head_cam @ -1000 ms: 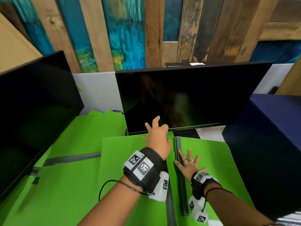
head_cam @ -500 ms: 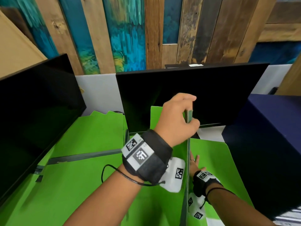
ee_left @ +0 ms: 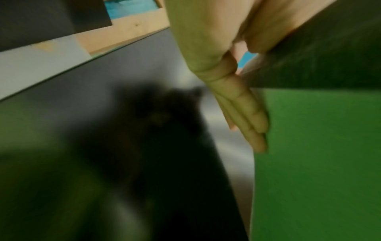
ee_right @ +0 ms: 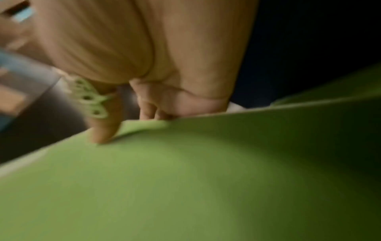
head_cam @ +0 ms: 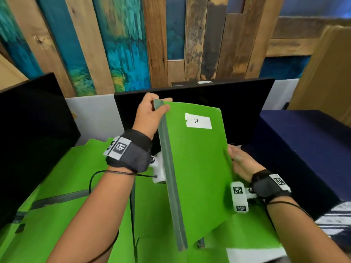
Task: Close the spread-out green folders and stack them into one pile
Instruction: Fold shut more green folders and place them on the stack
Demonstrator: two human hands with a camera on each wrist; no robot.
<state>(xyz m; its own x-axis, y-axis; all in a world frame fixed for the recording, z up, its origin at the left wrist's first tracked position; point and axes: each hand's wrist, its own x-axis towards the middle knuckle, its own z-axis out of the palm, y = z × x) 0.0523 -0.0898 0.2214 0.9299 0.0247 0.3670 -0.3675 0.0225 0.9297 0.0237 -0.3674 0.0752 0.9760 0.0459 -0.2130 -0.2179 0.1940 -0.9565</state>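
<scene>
We are closing one green folder [head_cam: 193, 158]: left hand [head_cam: 150, 115] pinching the top of its grey spine, right hand [head_cam: 242, 164] gripping its free edge, folder lifted above the other open folders [head_cam: 62, 186]. Next, we judge, it needs laying flat to start the pile.

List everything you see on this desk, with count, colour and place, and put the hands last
Held folder: one, green with grey spine and white label, closed, raised at centre.
Open folders: at least two, green, flat on the desk beneath and to the left; exact count hidden.
Monitors: two, black, one behind the folder, one at left.
Box: one, dark blue, right.
Cardboard: one, brown, far right.
Plank wall: wood and teal, behind.
Left hand: grips the folder's spine at the top.
Right hand: holds the folder's right edge.
</scene>
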